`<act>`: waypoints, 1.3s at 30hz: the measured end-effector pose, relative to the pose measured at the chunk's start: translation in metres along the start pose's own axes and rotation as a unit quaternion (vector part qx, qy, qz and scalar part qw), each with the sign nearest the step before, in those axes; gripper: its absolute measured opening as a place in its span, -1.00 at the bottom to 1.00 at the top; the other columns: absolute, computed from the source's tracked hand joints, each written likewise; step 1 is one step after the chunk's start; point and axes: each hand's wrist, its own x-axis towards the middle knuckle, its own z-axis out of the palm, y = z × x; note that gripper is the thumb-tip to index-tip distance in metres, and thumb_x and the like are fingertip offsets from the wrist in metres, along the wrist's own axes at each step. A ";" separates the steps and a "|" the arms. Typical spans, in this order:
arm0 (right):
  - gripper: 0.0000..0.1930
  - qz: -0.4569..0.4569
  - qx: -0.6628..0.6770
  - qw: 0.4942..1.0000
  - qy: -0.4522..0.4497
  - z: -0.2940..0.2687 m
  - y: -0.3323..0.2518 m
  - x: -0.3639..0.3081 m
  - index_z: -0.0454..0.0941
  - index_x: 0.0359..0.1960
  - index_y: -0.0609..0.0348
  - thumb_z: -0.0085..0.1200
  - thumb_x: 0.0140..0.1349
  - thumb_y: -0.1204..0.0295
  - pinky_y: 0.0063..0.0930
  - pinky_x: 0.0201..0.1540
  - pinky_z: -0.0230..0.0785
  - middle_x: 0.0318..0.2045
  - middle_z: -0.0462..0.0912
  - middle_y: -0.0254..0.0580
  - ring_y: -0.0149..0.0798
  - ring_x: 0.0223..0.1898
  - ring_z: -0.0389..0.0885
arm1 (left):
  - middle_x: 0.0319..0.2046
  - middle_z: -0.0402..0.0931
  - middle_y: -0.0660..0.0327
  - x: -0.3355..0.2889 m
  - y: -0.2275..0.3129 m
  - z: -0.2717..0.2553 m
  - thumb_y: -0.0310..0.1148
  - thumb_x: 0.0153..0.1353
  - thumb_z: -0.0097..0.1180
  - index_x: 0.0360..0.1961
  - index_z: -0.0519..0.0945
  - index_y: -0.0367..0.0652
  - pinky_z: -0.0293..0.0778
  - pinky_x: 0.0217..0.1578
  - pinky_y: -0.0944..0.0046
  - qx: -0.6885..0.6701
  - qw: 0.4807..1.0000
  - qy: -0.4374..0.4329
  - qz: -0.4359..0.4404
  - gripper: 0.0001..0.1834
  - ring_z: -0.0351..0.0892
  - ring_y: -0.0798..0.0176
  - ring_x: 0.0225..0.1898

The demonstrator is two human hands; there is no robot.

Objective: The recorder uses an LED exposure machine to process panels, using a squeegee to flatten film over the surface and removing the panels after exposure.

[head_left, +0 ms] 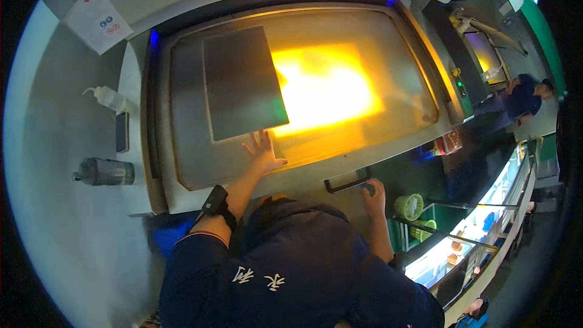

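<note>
My left hand [265,154] reaches over the front rim of a wide, framed machine bed [206,173]. Its fingers are spread, with the tips at the lower edge of a dark rectangular panel [240,85]. The panel lies slightly tilted on the left half of the bed, beside a bright yellow glow [328,88]. My right hand [375,198] is off the bed, close to the right end of a black handle [347,188] on the machine's front. Its fingers are bent and apart, and nothing shows between them.
On the left ledge are a white squeeze bottle [110,98], a dark phone-like slab [122,132] and a grey bottle [104,171]. Green baskets [409,206] and a lit table [437,264] stand at the right. Another person [523,97] is at the far right.
</note>
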 end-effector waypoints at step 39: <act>-0.64 -0.197 -0.125 0.968 -0.089 0.137 0.205 0.102 0.47 0.13 0.00 -0.18 0.34 0.30 -0.10 -0.01 0.45 0.07 0.54 -0.01 0.00 0.04 0.54 | 0.42 -0.85 -0.05 0.023 0.059 0.012 0.52 -0.41 0.30 0.35 -0.71 -0.19 -0.65 0.24 -0.52 -0.044 0.988 0.018 -0.144 0.73 -0.85 -0.25 0.42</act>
